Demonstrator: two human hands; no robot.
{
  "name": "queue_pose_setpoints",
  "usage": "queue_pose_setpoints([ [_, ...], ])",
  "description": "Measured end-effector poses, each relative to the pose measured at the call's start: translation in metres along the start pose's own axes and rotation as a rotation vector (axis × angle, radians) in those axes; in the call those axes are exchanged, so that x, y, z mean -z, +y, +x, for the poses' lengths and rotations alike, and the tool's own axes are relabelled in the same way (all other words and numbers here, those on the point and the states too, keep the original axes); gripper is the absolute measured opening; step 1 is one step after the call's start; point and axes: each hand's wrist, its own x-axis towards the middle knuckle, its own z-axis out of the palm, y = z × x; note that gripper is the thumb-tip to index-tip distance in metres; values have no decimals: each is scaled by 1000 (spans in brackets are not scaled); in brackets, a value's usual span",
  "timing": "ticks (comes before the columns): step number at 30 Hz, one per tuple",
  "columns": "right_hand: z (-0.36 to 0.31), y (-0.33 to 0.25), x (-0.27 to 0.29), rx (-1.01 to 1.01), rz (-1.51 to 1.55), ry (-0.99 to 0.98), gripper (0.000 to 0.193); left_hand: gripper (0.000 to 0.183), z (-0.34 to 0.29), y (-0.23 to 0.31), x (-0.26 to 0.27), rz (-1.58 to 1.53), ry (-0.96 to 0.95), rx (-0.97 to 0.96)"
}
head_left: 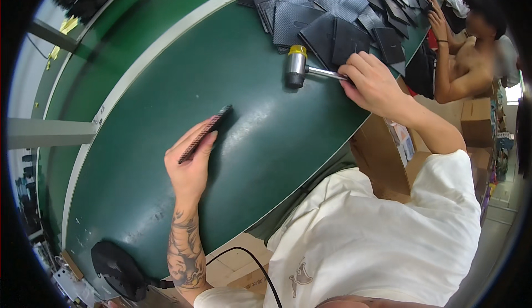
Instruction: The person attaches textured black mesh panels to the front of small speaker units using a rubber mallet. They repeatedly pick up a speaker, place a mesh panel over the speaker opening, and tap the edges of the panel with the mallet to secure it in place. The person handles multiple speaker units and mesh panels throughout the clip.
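My left hand (188, 169) is closed around a thin black wallet (206, 133) with a textured surface. The wallet is tilted nearly edge-on above the green table, thumb on one side and fingers on the other. Farther right, my right hand (376, 83) grips the dark handle end of a small mallet (297, 68). Its metal head has a yellow face at the far end and a black face at the near end, and it sits at the tabletop beside a pile of black wallets and flat pieces (341, 2).
The green table (149, 158) has a pale far rim (119, 86). A black rounded mesh object (119, 269) stands at the lower left, near a black cable (249, 251). Another person (471, 58) sits at the right. Cardboard boxes (475, 122) stand on the right.
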Motion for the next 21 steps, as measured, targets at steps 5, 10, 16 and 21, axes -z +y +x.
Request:
queue_pose_setpoints([
  [5, 10, -21, 16, -30, 47, -84, 22, 25, 1, 2, 3, -32, -15, -53],
  [10, 12, -13, 33, -95, 428, -201, 31, 24, 3, 1, -4, -40, 5, -28],
  [16, 21, -12, 54, -175, 844, -259, 47, 24, 3, 1, -2, -21, -7, -15],
  [21, 12, -10, 36, -302, 1068, -224, 29, 23, 4, 0, -3, -24, -6, -22],
])
